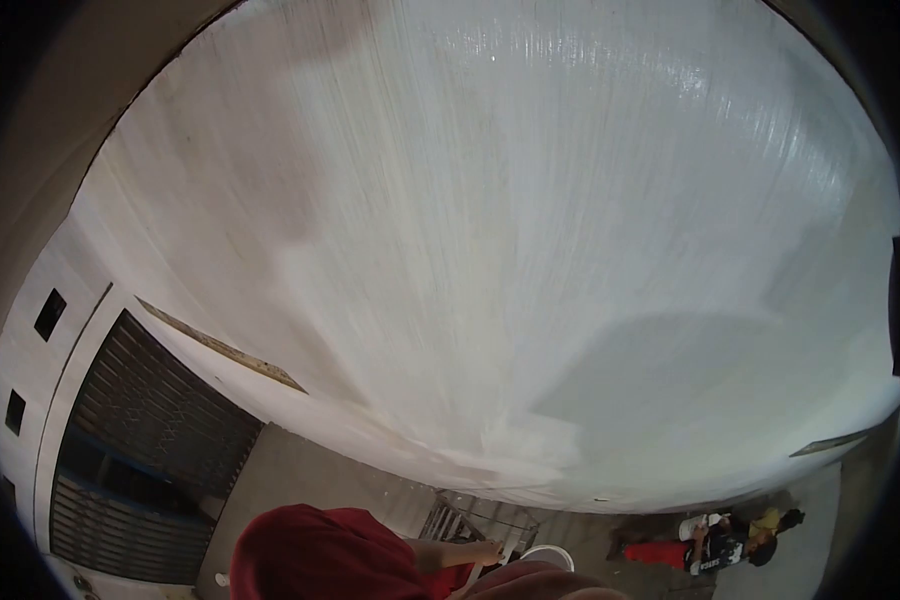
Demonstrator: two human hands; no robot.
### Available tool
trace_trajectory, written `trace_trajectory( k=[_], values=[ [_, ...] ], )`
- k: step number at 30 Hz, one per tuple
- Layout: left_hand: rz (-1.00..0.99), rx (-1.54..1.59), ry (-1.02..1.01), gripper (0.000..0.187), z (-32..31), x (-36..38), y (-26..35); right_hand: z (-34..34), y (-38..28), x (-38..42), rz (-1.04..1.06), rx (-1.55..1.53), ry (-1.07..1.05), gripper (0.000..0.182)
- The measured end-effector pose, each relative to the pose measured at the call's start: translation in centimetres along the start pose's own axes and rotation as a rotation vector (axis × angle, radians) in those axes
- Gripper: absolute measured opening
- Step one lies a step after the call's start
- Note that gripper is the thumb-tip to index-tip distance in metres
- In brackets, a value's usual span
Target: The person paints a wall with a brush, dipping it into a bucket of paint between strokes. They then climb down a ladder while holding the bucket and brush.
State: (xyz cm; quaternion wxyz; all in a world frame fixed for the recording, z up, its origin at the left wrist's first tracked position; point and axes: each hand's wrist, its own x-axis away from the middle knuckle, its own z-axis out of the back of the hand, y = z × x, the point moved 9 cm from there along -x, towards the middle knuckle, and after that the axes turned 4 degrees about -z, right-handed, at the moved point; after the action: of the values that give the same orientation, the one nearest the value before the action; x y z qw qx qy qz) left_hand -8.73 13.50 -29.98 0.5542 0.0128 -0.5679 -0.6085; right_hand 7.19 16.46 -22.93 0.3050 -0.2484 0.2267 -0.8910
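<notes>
My left hand [485, 552] shows small at the bottom centre, at the end of a bare forearm that comes out of a red sleeve [320, 555]. Its fingers look closed beside a pale strip; what they hold is too small to make out. Just to the right is the white rim of a round bucket [560, 552], partly hidden. Bare skin fills the bottom edge below the bucket, and I cannot tell which body part it is. No fingers of my right hand show. A large whitish wall [450, 250] with streaky, partly wet-looking strokes fills the view.
Dark metal grille doors [150, 450] stand at the left. A metal frame [470, 515] is near the bucket. People [720, 545] are on the floor area at the lower right, one in red trousers. Narrow openings [220, 345] mark the wall's lower left.
</notes>
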Motion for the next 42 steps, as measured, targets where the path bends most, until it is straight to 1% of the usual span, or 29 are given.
trace_trajectory(
  k=[6, 9, 10, 13, 14, 15, 18, 20, 23, 24, 27, 30, 33, 34, 36, 40, 42],
  values=[
    [-0.029, -0.042, -0.068, 0.048, -0.2, -1.8, 2.2, 0.2, 1.9, -0.5, 0.02, 0.008, -0.006, 0.045],
    [-0.073, -0.061, -0.133, 0.048, -1.8, -2.8, 4.2, 1.2, 3.0, -0.1, 0.021, 0.034, -0.009, 0.045],
    [-0.087, -0.066, -0.159, 0.048, -2.5, -3.1, 4.8, 2.4, 2.6, 0.3, -0.007, 0.159, 0.092, 0.045],
    [-0.166, -0.061, -0.238, 0.048, -4.0, -3.4, 8.9, 2.9, 2.1, 0.6, 0.005, 0.053, 0.084, 0.045],
    [-0.171, -0.069, -0.255, 0.048, -4.4, -3.3, 9.2, 2.2, 2.6, 0.4, 0.066, 0.128, 0.149, 0.046],
    [-0.142, -0.092, -0.259, 0.048, -4.3, -3.6, 8.5, 2.3, 2.9, 0.3, 0.061, 0.113, 0.149, 0.046],
    [0.058, -0.213, -0.222, 0.048, -0.7, -3.4, 2.4, 2.6, 2.8, 0.4, 0.038, 0.069, 0.163, 0.046],
    [0.095, -0.242, -0.153, 0.047, 0.4, -3.2, 1.7, 3.4, 2.1, 0.8, 0.028, 0.069, 0.182, 0.045],
    [0.07, -0.247, -0.098, 0.047, 0.6, -3.0, 2.2, 3.8, 1.7, 0.9, 0.018, 0.058, 0.163, 0.045],
    [0.056, -0.244, -0.095, 0.047, 0.3, -3.0, 2.7, 4.0, 1.5, 1.0, 0.035, 0.074, 0.192, 0.044],
    [0.026, -0.239, -0.075, 0.046, 0.5, -2.8, 3.1, 4.0, 2.4, 0.5, -0.059, -0.002, 0.117, 0.046],
    [0.0, -0.238, -0.056, 0.046, 1.0, -2.6, 3.7, 4.6, 3.3, 0.0, -0.087, -0.069, 0.101, 0.047],
    [-0.032, -0.237, -0.039, 0.045, 0.8, -2.9, 4.8, 5.9, 4.1, 0.4, -0.095, 0.018, 0.048, 0.049],
    [-0.044, -0.235, -0.023, 0.045, 1.0, -2.9, 5.0, 6.9, 3.4, 0.7, -0.044, 0.024, 0.041, 0.047],
    [-0.071, -0.24, -0.002, 0.045, 1.5, -3.1, 5.8, 5.4, 4.7, -0.2, 0.04, 0.027, -0.018, 0.044],
    [-0.036, -0.288, -0.078, 0.045, 1.3, -3.5, 7.0, 4.4, 5.4, -1.1, 0.185, 0.132, -0.138, 0.039],
    [-0.025, -0.307, -0.097, 0.045, 1.5, -3.4, 7.4, 5.0, 4.6, -1.5, 0.219, 0.105, -0.102, 0.041]
  ],
)
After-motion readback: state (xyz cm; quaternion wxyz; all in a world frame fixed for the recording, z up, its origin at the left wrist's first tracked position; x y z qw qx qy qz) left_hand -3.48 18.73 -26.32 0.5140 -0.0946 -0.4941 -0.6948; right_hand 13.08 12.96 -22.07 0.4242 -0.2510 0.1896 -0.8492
